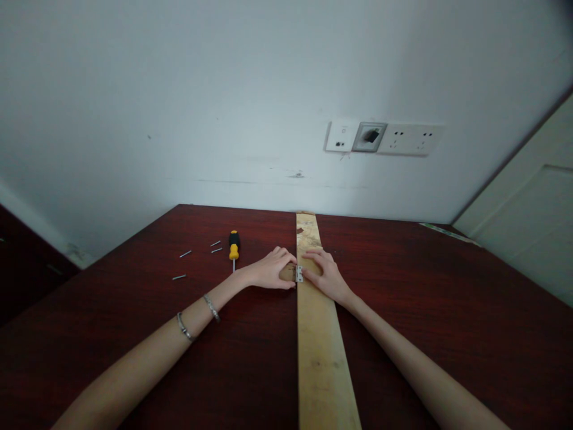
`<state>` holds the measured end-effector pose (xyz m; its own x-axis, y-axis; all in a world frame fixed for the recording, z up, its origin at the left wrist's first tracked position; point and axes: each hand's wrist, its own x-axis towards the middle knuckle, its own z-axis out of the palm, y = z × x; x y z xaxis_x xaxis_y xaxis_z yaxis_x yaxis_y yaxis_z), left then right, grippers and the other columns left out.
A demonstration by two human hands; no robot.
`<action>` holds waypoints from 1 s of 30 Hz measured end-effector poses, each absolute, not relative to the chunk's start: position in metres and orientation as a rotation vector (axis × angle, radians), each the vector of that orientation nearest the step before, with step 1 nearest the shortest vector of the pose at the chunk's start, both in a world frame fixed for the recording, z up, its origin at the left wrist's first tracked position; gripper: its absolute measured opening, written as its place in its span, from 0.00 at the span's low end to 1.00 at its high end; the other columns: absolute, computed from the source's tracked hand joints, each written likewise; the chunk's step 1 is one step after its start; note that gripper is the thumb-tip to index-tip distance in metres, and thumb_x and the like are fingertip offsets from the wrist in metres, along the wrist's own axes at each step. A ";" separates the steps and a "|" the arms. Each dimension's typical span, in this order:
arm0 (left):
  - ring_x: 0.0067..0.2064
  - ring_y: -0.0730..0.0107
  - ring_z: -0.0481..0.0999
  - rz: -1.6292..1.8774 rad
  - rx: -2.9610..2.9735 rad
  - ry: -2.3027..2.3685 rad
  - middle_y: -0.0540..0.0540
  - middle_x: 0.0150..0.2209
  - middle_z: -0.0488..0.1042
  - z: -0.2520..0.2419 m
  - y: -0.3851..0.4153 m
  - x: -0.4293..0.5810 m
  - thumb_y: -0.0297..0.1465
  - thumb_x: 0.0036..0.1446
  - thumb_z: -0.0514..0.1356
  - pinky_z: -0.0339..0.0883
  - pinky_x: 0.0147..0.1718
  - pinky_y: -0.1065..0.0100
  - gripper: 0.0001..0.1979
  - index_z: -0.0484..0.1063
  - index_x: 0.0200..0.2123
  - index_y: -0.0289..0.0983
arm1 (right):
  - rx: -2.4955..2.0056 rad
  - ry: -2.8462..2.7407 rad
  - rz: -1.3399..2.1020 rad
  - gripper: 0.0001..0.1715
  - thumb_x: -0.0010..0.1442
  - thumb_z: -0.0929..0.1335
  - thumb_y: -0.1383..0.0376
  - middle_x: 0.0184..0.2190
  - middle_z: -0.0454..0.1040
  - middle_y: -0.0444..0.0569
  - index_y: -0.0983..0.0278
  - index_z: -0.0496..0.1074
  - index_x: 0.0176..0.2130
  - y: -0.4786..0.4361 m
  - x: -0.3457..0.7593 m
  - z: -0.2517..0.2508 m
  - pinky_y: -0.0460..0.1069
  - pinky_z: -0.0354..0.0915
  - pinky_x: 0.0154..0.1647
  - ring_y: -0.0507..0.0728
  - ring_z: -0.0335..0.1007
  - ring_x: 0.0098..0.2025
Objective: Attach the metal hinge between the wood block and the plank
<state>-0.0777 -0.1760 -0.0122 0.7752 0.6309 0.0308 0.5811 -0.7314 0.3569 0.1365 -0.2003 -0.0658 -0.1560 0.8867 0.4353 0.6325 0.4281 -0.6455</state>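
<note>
A long wooden plank (322,352) lies lengthwise on the dark red table. A small metal hinge (299,274) sits at its left edge, beside a short wooden block (287,273). My left hand (271,269) grips the block, thumb on the near side and fingers on the far side. My right hand (329,275) rests on the plank, its thumb and fingers bent, the thumb touching or very near the hinge. Left of my left hand lies a yellow and black screwdriver (234,246), its shaft partly hidden by my wrist.
Several loose screws (185,254) lie on the table (179,358) left of the screwdriver. The far table edge meets a white wall with sockets (403,139). A thin flat strip (450,233) lies at the back right, near a pale door panel (537,197).
</note>
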 end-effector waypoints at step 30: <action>0.49 0.70 0.69 0.764 2.880 0.802 0.46 0.45 0.75 0.133 -0.276 -0.096 0.31 0.61 0.56 0.65 0.52 0.65 0.10 0.73 0.44 0.35 | -1.173 -1.057 0.653 0.14 0.48 0.68 0.58 0.36 0.80 0.51 0.63 0.78 0.31 -0.194 0.152 -0.059 0.57 0.64 0.53 0.62 0.73 0.44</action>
<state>-0.0959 -0.2762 0.1332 0.7425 0.4986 0.4473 0.4712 -0.8634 0.1804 0.1524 -0.1937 -0.0589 0.3984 0.8617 0.3143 0.1047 0.2977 -0.9489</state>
